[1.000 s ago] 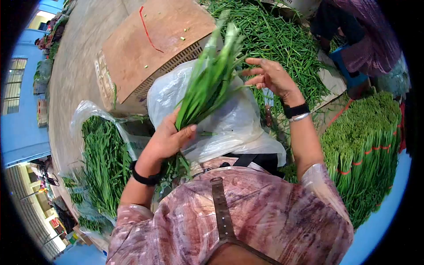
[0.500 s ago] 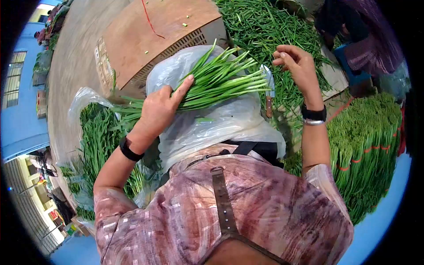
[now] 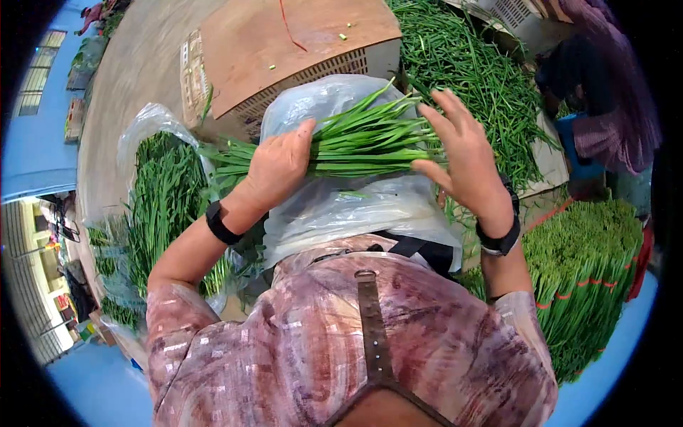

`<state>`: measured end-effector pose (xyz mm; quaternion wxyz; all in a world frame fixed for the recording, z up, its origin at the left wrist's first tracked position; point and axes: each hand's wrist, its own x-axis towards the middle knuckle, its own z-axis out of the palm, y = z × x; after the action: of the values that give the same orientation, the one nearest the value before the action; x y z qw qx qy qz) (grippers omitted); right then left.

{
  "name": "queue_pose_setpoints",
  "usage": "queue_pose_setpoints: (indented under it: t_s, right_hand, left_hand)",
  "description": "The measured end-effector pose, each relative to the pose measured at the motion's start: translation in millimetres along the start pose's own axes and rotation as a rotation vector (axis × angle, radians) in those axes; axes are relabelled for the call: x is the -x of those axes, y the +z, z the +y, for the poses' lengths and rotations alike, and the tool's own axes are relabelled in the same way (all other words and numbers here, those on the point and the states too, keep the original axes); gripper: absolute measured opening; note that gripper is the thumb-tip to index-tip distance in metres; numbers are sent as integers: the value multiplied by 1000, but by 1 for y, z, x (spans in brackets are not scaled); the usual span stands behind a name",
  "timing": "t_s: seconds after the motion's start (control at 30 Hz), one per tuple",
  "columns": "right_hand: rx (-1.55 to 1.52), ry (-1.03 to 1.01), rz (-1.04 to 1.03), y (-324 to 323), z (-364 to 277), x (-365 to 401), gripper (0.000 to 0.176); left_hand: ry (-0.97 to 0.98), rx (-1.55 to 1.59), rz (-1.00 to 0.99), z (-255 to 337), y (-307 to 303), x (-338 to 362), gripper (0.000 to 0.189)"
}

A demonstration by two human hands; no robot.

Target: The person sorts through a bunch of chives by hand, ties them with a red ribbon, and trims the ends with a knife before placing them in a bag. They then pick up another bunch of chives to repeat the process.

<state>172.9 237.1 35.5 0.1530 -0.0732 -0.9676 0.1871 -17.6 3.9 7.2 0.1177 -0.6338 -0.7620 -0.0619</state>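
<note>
A bunch of green chives (image 3: pixel 366 146) lies across my lap over a translucent plastic sheet (image 3: pixel 334 217). My left hand (image 3: pixel 281 158) is wrapped round its leafy part, and the leaf tips stick out to the left. At the pale stem ends on the right, my right hand (image 3: pixel 464 153) is spread, thumb below and fingers above, with the fingertips right at the ends. A short loose piece of leaf rests on the sheet below the bunch. The knife seen earlier beside my lap is hidden now.
Ahead stands a crate topped with a brown board (image 3: pixel 299 43) with small scraps on it. A loose heap of chives (image 3: pixel 462 78) spreads ahead right. Banded bundles (image 3: pixel 583 277) stand at my right, and a plastic bag of greens (image 3: pixel 167 199) at my left. Another person (image 3: pixel 605 92) is at far right.
My right hand has come down and left from the air to the stem ends, its fingers opening out. The view has shifted slightly; my left hand keeps hold of the chives.
</note>
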Motion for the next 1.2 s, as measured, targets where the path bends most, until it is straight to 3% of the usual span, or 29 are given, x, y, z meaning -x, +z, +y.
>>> queue_pose_setpoints:
  t_s: [0.07, 0.13, 0.23, 0.33, 0.43, 0.53, 0.57, 0.67, 0.7, 0.8, 0.83, 0.93, 1.03, 1.07, 1.13, 1.2]
  right_hand:
    - [-38, -88, 15, 7, -25, -20, 94]
    - [-36, -172, -45, 25, -49, -37, 97]
    - [-63, -212, -13, 67, -60, -54, 89]
    - [-175, -55, -35, 79, -64, -60, 67]
    - [-301, -121, 98, 79, -54, -61, 45]
    - [-263, -5, -95, 58, -48, -70, 25]
    - [-269, 3, -50, 56, -42, -70, 26]
    - [-253, -8, -152, 30, -29, -81, 32]
    - [-355, -2, -73, 27, -16, -82, 32]
    - [-372, 30, -42, 11, 17, -87, 31]
    - [-518, 111, -24, 3, 23, -89, 27]
    - [-797, 257, -86, -38, 35, -90, 17]
    - [-1486, 298, 41, -45, 38, -89, 25]
    - [-1643, 259, 47, -43, 40, -90, 27]
    - [-1853, 213, -17, -30, 37, -97, 30]
    - [-2079, 179, -51, -17, 26, -104, 28]
  left_hand:
    - [-16, 2, -77, 2, -9, -6, 37]
    - [21, -23, -105, 6, -22, -16, 26]
    - [109, -107, -50, 10, -44, -35, 9]
    - [154, -191, 13, 11, -56, -43, 9]
    - [133, -198, -19, 14, -57, -51, 15]
    - [216, -254, 65, 9, -61, -70, 14]
    - [175, -255, -39, 11, -65, -76, 21]
    - [303, -320, 287, 12, -80, -95, 30]
    - [336, -224, 229, 15, -88, -100, 36]
    - [553, 22, 321, 20, -116, -102, 34]
    - [591, 87, 306, 18, -116, -95, 35]
    - [350, 662, 92, 7, -96, -81, 41]
    - [-270, 1506, 74, -8, -40, -89, 42]
    - [-303, 1605, 41, -17, -15, -96, 57]
    - [-222, 2075, -29, -9, 17, -109, 68]
    - [-276, 2354, -374, 13, 25, -119, 71]
